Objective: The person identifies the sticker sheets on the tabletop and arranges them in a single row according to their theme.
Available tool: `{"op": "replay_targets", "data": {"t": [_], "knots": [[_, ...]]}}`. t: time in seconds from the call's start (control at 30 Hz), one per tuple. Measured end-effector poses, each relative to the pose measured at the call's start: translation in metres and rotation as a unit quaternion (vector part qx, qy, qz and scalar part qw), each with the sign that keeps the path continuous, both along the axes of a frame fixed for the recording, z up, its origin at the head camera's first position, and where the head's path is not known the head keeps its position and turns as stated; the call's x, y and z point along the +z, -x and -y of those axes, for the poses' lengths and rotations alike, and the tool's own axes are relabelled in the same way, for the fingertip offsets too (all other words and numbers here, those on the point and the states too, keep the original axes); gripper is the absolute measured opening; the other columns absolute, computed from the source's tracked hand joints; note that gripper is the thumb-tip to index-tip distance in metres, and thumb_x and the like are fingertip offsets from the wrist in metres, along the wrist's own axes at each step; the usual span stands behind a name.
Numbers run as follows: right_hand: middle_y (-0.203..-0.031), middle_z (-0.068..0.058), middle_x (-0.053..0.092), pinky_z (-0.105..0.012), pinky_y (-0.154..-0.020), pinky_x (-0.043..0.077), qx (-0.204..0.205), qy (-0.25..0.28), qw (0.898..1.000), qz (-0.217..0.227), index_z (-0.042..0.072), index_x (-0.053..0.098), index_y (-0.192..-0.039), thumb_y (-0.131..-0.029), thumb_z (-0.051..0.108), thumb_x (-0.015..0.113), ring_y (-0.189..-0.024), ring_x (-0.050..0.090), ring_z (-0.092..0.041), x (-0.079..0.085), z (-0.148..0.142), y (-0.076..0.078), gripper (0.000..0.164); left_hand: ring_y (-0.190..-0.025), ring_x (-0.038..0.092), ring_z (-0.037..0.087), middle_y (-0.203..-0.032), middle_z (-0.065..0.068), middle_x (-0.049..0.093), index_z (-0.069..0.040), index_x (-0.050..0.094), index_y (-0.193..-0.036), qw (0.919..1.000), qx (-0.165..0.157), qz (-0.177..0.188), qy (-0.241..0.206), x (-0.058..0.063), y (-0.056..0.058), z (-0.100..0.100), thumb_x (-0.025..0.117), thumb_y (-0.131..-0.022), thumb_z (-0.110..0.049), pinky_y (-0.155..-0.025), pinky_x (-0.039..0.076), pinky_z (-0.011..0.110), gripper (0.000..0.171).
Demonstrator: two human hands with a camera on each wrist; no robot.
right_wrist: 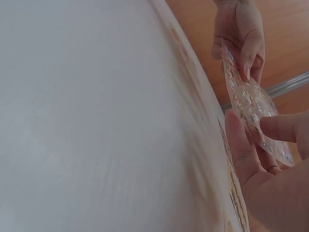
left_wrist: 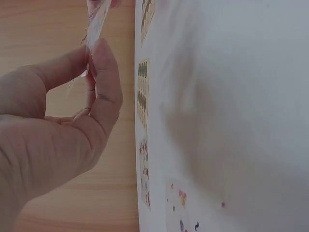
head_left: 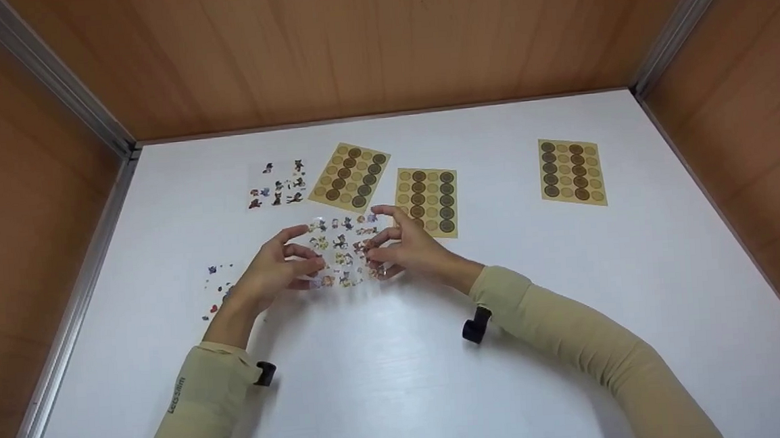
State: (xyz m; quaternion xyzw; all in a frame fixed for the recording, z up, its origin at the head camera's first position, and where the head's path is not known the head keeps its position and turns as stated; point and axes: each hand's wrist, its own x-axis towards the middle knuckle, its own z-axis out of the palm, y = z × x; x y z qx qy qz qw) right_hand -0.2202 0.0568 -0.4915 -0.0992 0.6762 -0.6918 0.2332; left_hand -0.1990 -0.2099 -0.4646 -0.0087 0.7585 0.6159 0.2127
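Note:
A clear sticker sheet [head_left: 341, 242] printed with small cartoon figures is held up above the white table between both hands. My left hand [head_left: 272, 270] pinches its left edge between thumb and fingers. At the right edge, my right hand [head_left: 415, 248] pinches it the same way, with the index finger raised near the top corner. In the left wrist view the sheet [left_wrist: 99, 21] appears nearly edge-on. Its printed face shows in the right wrist view, where the sheet [right_wrist: 248, 99] stands tilted, apart from the tabletop.
Two tan sheets of round brown stickers, one left [head_left: 349, 177] and one right [head_left: 446, 202], lie behind the hands. Another tan sheet [head_left: 572, 171] lies far right. A clear sticker sheet [head_left: 277, 185] lies back left; one more [head_left: 213, 291] is partly under the left forearm. Wooden walls enclose the table.

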Motion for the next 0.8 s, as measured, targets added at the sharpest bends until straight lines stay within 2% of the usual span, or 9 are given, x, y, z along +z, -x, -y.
{"op": "replay_targets", "data": {"t": [0.13,0.23,0.3,0.37,0.5,0.57,0.7,0.8], "knots": [[-0.112,-0.016,0.067,-0.048,-0.071,0.063,0.011,-0.010,1.000,-0.022,0.024,0.018,-0.161,-0.091,-0.002,0.071,-0.085,0.073,-0.031,-0.001,0.007,0.000,0.091,-0.087,0.068,0.023,-0.110,0.014,0.058,-0.007,0.027,-0.158,1.0000,0.000,0.007,0.007,-0.006,-0.002,0.009,0.072,-0.094,-0.005,-0.076,0.062,0.039,0.079],[-0.113,-0.015,0.066,-0.047,-0.073,0.062,0.033,-0.034,0.997,-0.063,0.020,0.017,-0.162,-0.092,-0.002,0.070,-0.093,0.071,-0.031,-0.002,0.012,-0.002,0.091,-0.087,0.068,0.023,-0.112,0.015,0.058,-0.005,0.025,-0.158,0.9997,0.002,0.009,0.024,-0.011,-0.004,0.016,0.070,-0.094,-0.005,-0.076,0.062,0.038,0.079],[-0.114,-0.014,0.066,-0.043,-0.079,0.062,0.051,-0.072,0.990,-0.110,0.014,0.019,-0.162,-0.093,-0.001,0.069,-0.100,0.069,-0.029,-0.005,0.015,-0.002,0.087,-0.088,0.068,0.024,-0.113,0.016,0.058,-0.004,0.025,-0.158,0.9989,0.004,0.006,0.046,-0.014,-0.004,0.020,0.070,-0.095,-0.005,-0.077,0.062,0.038,0.078],[-0.116,-0.011,0.066,-0.037,-0.087,0.059,0.071,-0.124,0.975,-0.168,0.007,0.020,-0.161,-0.093,0.003,0.070,-0.107,0.066,-0.025,-0.007,0.019,-0.003,0.085,-0.089,0.068,0.023,-0.113,0.016,0.059,-0.003,0.025,-0.157,0.9974,0.004,0.003,0.072,-0.018,-0.006,0.025,0.070,-0.095,-0.006,-0.077,0.061,0.036,0.077],[-0.120,-0.010,0.066,-0.030,-0.100,0.050,0.108,-0.208,0.937,-0.259,-0.002,0.024,-0.159,-0.094,0.007,0.071,-0.113,0.062,-0.022,-0.012,0.028,-0.005,0.081,-0.091,0.067,0.023,-0.112,0.015,0.060,-0.003,0.024,-0.158,0.9940,0.005,0.001,0.109,-0.023,-0.011,0.030,0.070,-0.095,-0.005,-0.078,0.061,0.035,0.077],[-0.123,-0.011,0.065,-0.031,-0.102,0.049,0.124,-0.226,0.926,-0.276,-0.003,0.022,-0.159,-0.095,0.009,0.071,-0.115,0.061,-0.022,-0.012,0.031,-0.007,0.081,-0.091,0.066,0.023,-0.111,0.015,0.059,-0.004,0.024,-0.158,0.9925,0.004,-0.003,0.122,-0.024,-0.013,0.032,0.070,-0.095,-0.005,-0.077,0.061,0.035,0.077],[-0.129,-0.008,0.062,-0.031,-0.108,0.043,0.140,-0.268,0.910,-0.285,0.001,0.020,-0.160,-0.097,0.018,0.069,-0.120,0.054,-0.020,-0.009,0.037,-0.013,0.081,-0.090,0.064,0.023,-0.110,0.016,0.058,0.000,0.024,-0.157,0.9887,-0.001,-0.022,0.148,-0.023,-0.015,0.036,0.070,-0.095,-0.006,-0.076,0.060,0.034,0.077],[-0.127,-0.004,0.062,-0.030,-0.106,0.044,0.150,-0.305,0.888,-0.308,0.002,0.022,-0.160,-0.098,0.024,0.068,-0.118,0.051,-0.018,-0.008,0.042,-0.016,0.079,-0.087,0.063,0.022,-0.109,0.015,0.059,0.003,0.025,-0.156,0.9807,-0.006,-0.040,0.191,-0.022,-0.016,0.040,0.071,-0.094,-0.009,-0.073,0.058,0.033,0.077]]}}
